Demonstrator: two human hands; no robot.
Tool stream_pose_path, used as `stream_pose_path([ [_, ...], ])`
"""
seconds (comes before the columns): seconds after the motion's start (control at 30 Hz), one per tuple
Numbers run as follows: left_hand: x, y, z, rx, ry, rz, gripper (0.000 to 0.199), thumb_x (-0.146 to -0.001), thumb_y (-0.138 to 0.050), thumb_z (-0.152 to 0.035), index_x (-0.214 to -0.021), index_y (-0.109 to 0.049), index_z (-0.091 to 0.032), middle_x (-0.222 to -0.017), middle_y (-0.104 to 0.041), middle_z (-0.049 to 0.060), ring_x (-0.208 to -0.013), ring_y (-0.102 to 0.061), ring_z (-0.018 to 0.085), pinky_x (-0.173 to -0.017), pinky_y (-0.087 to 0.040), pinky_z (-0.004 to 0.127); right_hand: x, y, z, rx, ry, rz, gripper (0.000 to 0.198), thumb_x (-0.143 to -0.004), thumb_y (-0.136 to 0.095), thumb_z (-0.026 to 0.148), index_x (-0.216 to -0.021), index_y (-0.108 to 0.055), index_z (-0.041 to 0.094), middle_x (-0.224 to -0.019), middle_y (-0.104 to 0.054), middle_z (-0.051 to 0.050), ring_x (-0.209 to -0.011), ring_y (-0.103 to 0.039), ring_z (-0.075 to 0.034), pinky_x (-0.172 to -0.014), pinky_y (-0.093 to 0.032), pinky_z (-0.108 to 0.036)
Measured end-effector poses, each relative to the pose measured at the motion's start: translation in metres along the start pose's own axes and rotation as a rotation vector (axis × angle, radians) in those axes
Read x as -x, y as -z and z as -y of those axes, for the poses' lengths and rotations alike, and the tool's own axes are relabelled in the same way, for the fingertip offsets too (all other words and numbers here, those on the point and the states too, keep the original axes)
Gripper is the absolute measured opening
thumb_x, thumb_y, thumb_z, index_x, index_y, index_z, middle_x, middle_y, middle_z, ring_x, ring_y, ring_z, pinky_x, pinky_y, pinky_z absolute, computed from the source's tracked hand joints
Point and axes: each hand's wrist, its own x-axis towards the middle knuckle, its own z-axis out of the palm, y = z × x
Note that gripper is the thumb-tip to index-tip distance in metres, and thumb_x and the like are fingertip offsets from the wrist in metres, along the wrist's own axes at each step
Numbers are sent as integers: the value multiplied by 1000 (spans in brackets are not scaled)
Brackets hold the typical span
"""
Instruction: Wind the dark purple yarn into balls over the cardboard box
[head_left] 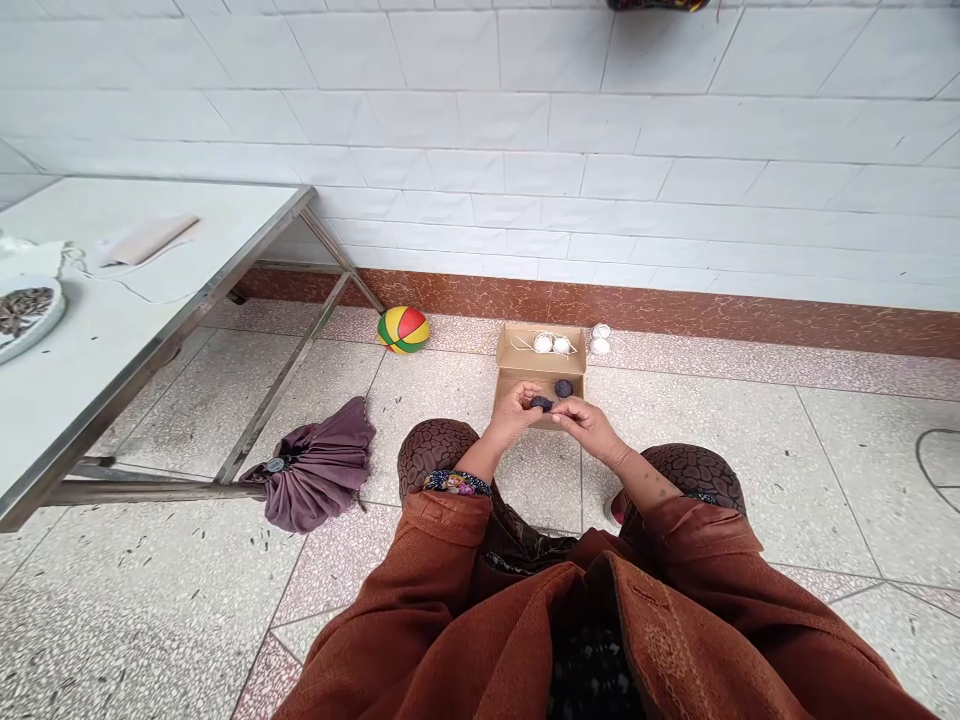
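My left hand (517, 412) is closed around a small dark ball of yarn (540, 404), held over the front of an open cardboard box (508, 384). At the ball's right edge, the fingertips of my right hand (589, 425) are pinched together, seemingly on the yarn; the strand itself is too small to see clearly. A second dark ball (563, 389) lies in the box, just beyond my hands. Two white balls of yarn (552, 344) with loose strands rest in the raised lid. More white balls (600, 339) sit on the floor, right of the lid.
To the left stands a white table (247, 225) with a metal frame, carrying a plate (52, 325) of dark bits. A folded purple umbrella (322, 465) leans by its leg. Near the wall lies a colourful ball (403, 330). A thin cable (926, 460) curves at far right.
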Motion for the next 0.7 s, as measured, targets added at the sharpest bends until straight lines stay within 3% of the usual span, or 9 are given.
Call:
stream_pose_path([
  [0.17,5,-5,-3,28,-13,251,57,-59,-78,-13,-113,-59,-18,-87,-66,-1,-73,-59,10,-68,-42,23,-6,4,-7,4,-106,-144,22,-94,-59,41,-85,-71,23,-85,-69,-5,-84,-63,-21,-82,-51,-36],
  [0.27,6,-6,-5,99,-20,323,58,-62,-80,-16,-116,-59,-18,-94,-69,2,-79,-62,12,-72,-44,24,-7,-1,-19,-13,-194,-188,24,-92,-58,42,-81,-69,23,-80,-68,-3,-80,-61,-20,-78,-50,-34],
  [0.43,4,-6,-4,180,18,255,42,-63,-82,-25,-100,-66,-15,-93,-70,4,-82,-62,13,-77,-46,26,-3,-11,-30,-28,-269,-128,20,-89,-57,39,-82,-67,23,-79,-66,-1,-76,-59,-19,-73,-48,-31],
  [0.57,4,-5,-5,202,49,179,39,-63,-82,-27,-98,-68,-15,-92,-71,4,-83,-63,14,-84,-47,30,-1,-15,-28,58,-206,-92,20,-89,-60,37,-75,-66,23,-75,-63,-1,-76,-59,-19,-74,-49,-31],
  [0.7,4,-3,-5,165,21,90,34,-65,-79,-25,-95,-67,-16,-91,-71,3,-82,-62,14,-83,-46,29,1,-14,-19,67,-103,-11,20,-93,-60,37,-82,-70,23,-79,-66,-3,-79,-62,-19,-78,-51,-33],
])
